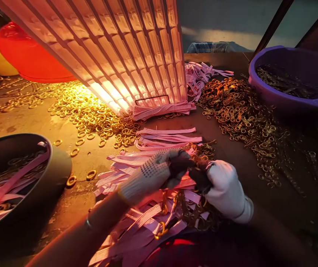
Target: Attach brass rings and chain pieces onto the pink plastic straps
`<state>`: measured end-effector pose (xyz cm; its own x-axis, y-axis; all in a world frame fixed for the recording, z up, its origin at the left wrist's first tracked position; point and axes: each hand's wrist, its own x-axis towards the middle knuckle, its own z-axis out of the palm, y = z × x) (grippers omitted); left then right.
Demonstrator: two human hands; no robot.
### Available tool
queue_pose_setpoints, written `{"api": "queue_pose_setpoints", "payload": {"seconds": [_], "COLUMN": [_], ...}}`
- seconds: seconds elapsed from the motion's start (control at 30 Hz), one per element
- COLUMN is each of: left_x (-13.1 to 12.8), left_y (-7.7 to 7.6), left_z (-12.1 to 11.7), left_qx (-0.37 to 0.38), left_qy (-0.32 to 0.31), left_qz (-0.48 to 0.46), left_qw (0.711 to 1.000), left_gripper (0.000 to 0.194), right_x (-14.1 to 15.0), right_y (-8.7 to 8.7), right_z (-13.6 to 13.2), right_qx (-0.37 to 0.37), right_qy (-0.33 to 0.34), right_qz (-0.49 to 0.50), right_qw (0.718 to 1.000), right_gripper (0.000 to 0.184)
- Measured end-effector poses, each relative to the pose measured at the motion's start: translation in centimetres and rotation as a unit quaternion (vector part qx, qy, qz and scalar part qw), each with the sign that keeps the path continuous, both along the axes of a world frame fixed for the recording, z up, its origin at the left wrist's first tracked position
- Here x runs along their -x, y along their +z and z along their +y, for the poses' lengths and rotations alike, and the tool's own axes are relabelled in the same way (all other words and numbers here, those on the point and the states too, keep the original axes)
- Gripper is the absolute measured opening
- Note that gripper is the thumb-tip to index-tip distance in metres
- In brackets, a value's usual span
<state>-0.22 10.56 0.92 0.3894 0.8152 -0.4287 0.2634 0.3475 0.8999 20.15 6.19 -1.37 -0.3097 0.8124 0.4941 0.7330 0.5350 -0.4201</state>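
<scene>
My left hand (161,168), in a pale glove with dark dots and dark fingertips, is closed at the middle of the view. Close against it, my right hand (221,185) is also closed, in a white glove with dark fingertips. Fingers and shadow hide what is pinched between them. Below and around both hands lies a heap of pink straps (144,218), some fitted with gold-coloured metal rings and clasps (161,230). More loose pink straps (170,138) lie flat just beyond my fingers.
Gold rings (100,122) are heaped beyond my left hand, and metal snap clasps (242,111) at right. A dark tub (60,163) holding straps stands left, a purple basin (289,92) far right. A ribbed, lit panel (136,48) and a red object (30,55) stand behind.
</scene>
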Motion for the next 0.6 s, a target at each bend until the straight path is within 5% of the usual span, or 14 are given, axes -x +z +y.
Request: {"api": "queue_pose_setpoints", "payload": {"seconds": [0.03, 0.1, 0.13, 0.2, 0.4, 0.6], "left_x": [0.6, 1.8, 2.3, 2.6, 1.1, 1.0], "left_y": [-0.7, -2.3, -3.2, -5.0, -8.7, -8.7], "left_z": [1.8, 5.7, 7.5, 10.5, 14.3, 16.5], "left_qx": [-0.089, -0.255, -0.283, -0.275, -0.248, -0.266], "left_qy": [-0.035, -0.076, -0.101, -0.13, -0.152, -0.137], "left_qz": [0.09, 0.311, 0.407, 0.447, 0.483, 0.488], "left_qw": [0.991, 0.912, 0.862, 0.841, 0.826, 0.82], "left_gripper": [0.02, 0.015, 0.015, 0.012, 0.026, 0.027], "right_x": [-0.9, -3.0, -4.1, -6.0, -7.8, -8.1], "right_y": [-0.5, -1.9, -2.8, -4.7, -8.3, -8.5], "right_z": [0.4, 1.4, 1.9, 2.8, 3.8, 3.9], "right_qx": [0.034, 0.074, 0.081, 0.085, 0.111, 0.113], "right_qy": [-0.021, -0.081, -0.115, -0.171, -0.226, -0.228], "right_qz": [0.038, 0.115, 0.144, 0.174, 0.18, 0.173], "right_qw": [0.998, 0.987, 0.98, 0.966, 0.951, 0.951], "right_gripper": [0.025, 0.022, 0.022, 0.024, 0.032, 0.03]}}
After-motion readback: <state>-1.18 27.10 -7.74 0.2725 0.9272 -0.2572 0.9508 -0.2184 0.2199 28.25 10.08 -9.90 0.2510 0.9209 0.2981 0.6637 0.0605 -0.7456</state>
